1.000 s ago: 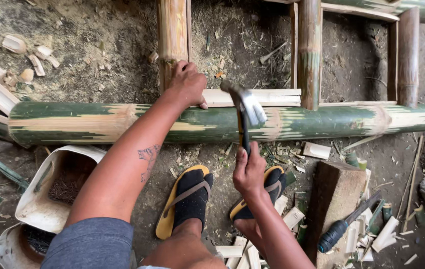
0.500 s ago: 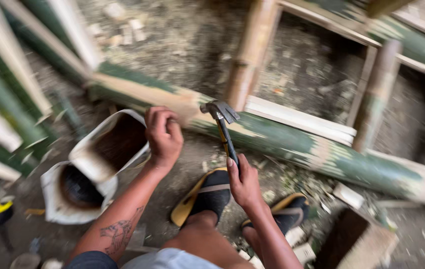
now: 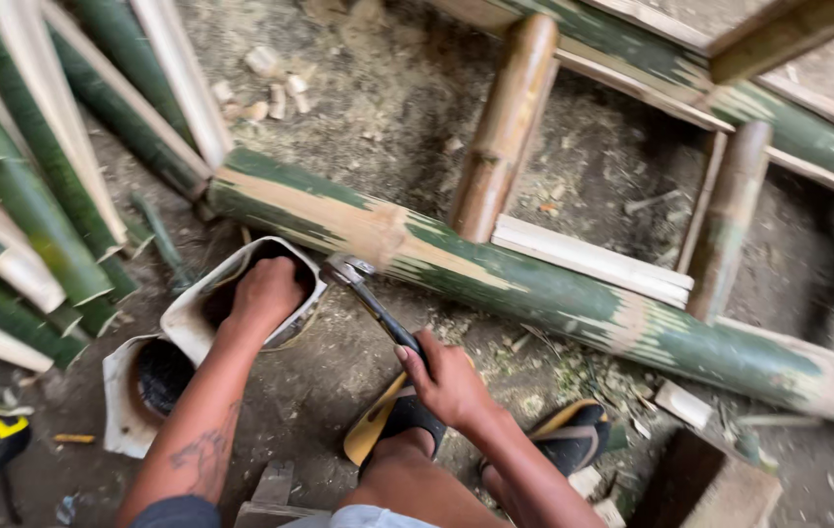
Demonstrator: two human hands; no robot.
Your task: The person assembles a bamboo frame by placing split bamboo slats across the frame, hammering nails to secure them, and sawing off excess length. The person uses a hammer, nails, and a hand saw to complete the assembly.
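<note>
Half a second ago the left hand [image 3: 265,291] hovered above the cut white jug [image 3: 241,298]; now it has dipped inside, fingers curled and hidden, so what they pinch cannot be told. The right hand [image 3: 446,381] stays wrapped around the hammer [image 3: 368,293] handle, its head just beside the jug's rim, touching the long green bamboo pole [image 3: 554,293] on the floor.

Head view, steeply down, close.
</note>
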